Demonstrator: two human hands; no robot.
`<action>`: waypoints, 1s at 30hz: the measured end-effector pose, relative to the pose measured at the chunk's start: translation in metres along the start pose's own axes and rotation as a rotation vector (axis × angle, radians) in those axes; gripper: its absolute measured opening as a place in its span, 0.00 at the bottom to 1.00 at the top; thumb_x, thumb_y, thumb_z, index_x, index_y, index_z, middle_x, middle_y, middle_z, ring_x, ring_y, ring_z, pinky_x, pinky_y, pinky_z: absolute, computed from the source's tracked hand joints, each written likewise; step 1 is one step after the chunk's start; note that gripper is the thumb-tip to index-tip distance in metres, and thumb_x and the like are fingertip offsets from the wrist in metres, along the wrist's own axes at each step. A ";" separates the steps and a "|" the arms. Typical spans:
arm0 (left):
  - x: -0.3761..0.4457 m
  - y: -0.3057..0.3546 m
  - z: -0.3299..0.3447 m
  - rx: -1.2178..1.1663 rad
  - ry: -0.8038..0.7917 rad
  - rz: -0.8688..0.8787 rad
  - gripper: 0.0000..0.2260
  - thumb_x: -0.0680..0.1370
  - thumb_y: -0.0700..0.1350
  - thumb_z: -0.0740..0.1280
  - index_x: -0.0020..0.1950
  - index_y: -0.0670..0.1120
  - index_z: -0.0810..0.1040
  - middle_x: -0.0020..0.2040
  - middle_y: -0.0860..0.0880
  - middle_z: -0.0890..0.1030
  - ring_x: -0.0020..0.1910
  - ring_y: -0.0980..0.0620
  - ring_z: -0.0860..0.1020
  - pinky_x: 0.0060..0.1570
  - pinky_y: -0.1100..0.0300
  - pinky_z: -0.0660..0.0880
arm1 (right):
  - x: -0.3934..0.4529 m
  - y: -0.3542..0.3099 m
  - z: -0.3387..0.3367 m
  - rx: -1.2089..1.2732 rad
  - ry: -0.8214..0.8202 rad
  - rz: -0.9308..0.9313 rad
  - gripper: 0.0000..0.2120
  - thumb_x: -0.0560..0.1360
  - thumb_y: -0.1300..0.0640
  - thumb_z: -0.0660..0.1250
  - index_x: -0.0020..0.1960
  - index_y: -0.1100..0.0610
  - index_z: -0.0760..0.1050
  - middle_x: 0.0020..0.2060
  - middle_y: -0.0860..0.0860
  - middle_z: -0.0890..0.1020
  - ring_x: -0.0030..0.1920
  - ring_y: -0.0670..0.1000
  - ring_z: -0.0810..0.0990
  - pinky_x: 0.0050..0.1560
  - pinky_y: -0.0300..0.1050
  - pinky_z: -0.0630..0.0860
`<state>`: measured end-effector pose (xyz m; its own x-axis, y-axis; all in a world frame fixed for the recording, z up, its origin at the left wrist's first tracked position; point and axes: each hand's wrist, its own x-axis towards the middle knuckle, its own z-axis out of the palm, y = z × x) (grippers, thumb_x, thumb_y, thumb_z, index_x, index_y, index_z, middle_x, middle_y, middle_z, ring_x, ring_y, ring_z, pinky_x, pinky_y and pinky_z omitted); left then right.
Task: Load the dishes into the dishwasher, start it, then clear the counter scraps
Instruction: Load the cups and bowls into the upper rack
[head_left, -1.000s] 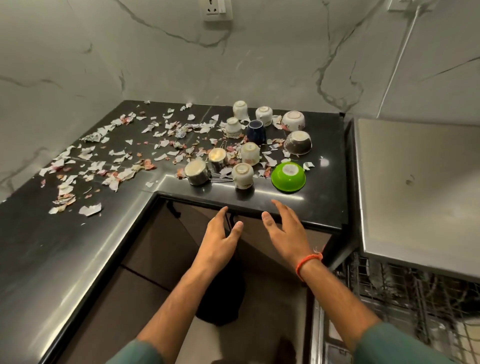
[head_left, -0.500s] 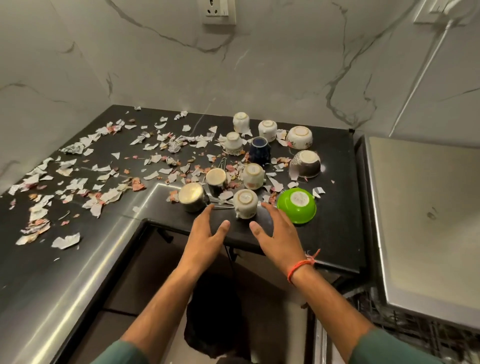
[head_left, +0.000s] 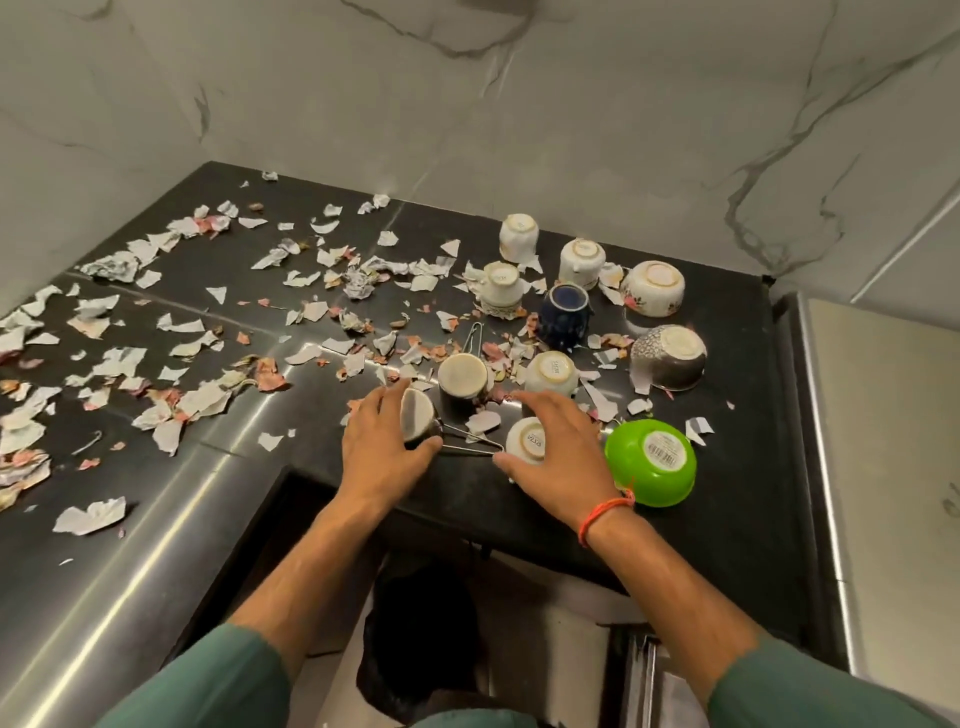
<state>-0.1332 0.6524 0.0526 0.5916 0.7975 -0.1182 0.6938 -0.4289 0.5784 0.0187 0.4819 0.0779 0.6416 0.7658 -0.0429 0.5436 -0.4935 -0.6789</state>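
Several cups and bowls stand upside down on the black counter (head_left: 737, 514). My left hand (head_left: 376, 457) curls round a small steel cup (head_left: 415, 415) with a wire handle, near the counter's front edge. To its right, my right hand (head_left: 563, 452) closes over a white cup (head_left: 530, 441), thumb at its near side. A green bowl (head_left: 654, 462) sits just right of that hand. Behind the hands are a second steel cup (head_left: 462, 376), another white cup (head_left: 553, 371), a dark blue cup (head_left: 566, 312), a patterned metal bowl (head_left: 670, 356) and a floral bowl (head_left: 654, 288).
Torn paper and peel scraps (head_left: 202, 400) litter the counter's left and middle. A steel appliance top (head_left: 883, 415) adjoins the counter on the right. A black bag (head_left: 421, 623) lies below the counter's inner corner. Marble walls (head_left: 467, 104) close off the back and left.
Both hands moved forward from the counter's edge onto the nearest dishes. The left now holds the steel cup, the right the white cup. The view has moved closer.
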 end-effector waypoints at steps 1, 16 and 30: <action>0.003 -0.003 0.001 -0.004 -0.018 -0.012 0.40 0.74 0.55 0.76 0.81 0.54 0.59 0.80 0.45 0.63 0.80 0.45 0.58 0.79 0.42 0.56 | 0.004 0.001 0.002 -0.028 -0.025 0.008 0.37 0.65 0.44 0.77 0.71 0.39 0.67 0.69 0.47 0.70 0.70 0.51 0.68 0.72 0.50 0.66; 0.010 -0.016 0.000 -0.204 0.045 0.016 0.47 0.67 0.55 0.81 0.81 0.56 0.60 0.72 0.50 0.73 0.72 0.49 0.69 0.73 0.45 0.67 | 0.003 0.021 0.015 -0.081 -0.035 0.159 0.36 0.64 0.49 0.76 0.70 0.41 0.69 0.62 0.45 0.74 0.63 0.51 0.74 0.60 0.49 0.75; -0.018 0.027 0.018 -0.363 -0.074 0.219 0.48 0.65 0.56 0.83 0.80 0.56 0.62 0.75 0.52 0.68 0.74 0.52 0.66 0.75 0.49 0.64 | -0.072 0.030 -0.051 0.141 0.342 0.266 0.35 0.61 0.53 0.82 0.66 0.42 0.74 0.57 0.41 0.78 0.58 0.42 0.75 0.59 0.36 0.72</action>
<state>-0.1180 0.6194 0.0556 0.7460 0.6659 -0.0108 0.3666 -0.3970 0.8414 0.0166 0.3908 0.0981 0.9036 0.4283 -0.0008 0.2719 -0.5751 -0.7716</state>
